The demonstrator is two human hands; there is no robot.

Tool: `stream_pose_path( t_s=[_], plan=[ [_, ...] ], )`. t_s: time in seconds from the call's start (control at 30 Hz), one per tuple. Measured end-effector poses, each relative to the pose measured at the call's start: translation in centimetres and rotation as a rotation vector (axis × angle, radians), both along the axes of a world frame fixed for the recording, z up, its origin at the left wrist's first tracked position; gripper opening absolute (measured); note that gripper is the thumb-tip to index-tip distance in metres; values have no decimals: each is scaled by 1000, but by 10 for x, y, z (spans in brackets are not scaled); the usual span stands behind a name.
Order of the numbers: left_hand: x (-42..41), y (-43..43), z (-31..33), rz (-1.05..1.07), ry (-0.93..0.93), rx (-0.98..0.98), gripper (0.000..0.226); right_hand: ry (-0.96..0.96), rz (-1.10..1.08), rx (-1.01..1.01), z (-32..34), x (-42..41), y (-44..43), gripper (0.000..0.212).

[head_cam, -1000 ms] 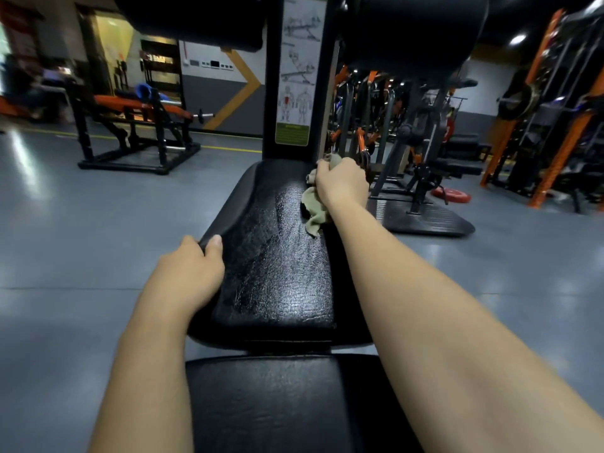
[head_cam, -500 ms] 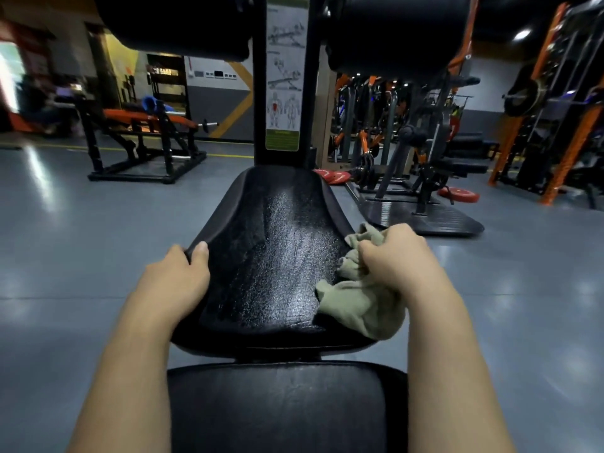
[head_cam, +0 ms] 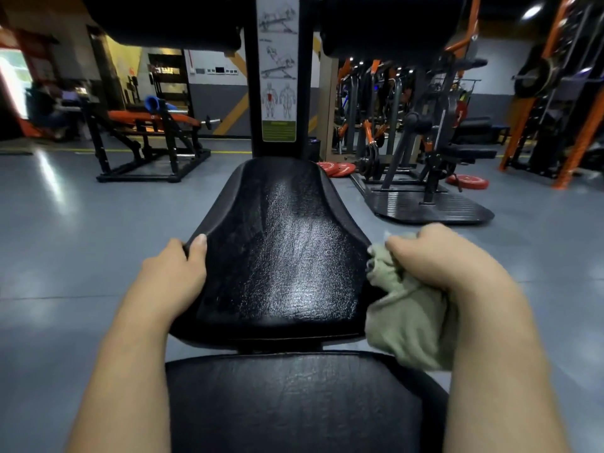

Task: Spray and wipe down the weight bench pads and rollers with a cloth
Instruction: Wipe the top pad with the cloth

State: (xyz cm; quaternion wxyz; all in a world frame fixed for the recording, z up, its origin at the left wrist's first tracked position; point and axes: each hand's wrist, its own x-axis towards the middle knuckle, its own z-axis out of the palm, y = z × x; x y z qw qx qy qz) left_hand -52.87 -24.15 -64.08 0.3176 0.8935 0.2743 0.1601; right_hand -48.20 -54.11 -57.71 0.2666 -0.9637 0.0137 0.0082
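Note:
A black, glossy seat pad (head_cam: 281,253) fills the middle of the view, with a second black pad (head_cam: 294,403) just below it. My left hand (head_cam: 173,276) grips the seat pad's left edge, thumb on top. My right hand (head_cam: 438,259) holds a bunched olive-green cloth (head_cam: 408,322) against the pad's right edge; the cloth hangs down past the pad's near corner. Two black rollers (head_cam: 385,24) sit at the top on either side of a black post (head_cam: 277,76) with an instruction sticker. No spray bottle is in view.
Grey gym floor (head_cam: 81,256) lies on both sides of the bench. An orange and black bench (head_cam: 147,142) stands at the back left. Machines on a black mat (head_cam: 431,207), red weight plates (head_cam: 467,182) and orange racks (head_cam: 555,93) fill the right.
My right hand has drawn the cloth from the pad's far end back along its right side and off the right edge. My left hand has kept its grip on the left edge.

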Motion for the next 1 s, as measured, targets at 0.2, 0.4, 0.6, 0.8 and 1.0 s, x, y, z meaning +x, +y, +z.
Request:
stream_pose_path(
  t_s=[0.2,0.4,0.6,0.8,1.0],
  plan=[
    [1,0,-1,-18,-15,-24,48,-500,-131,383,-39,37,44,40],
    [0,-2,0,-19,-11,5,50,-150,50,177,-48,47,30,97],
    [1,-3,0,0,-1,21,55,-65,542,87,-25,10,13,68],
    [3,-2,0,-5,-13,30,55,-162,795,37,-17,5,42,78],
    [3,-3,-2,7,-18,21,56,-538,408,483,-36,26,79,55]
  ],
)
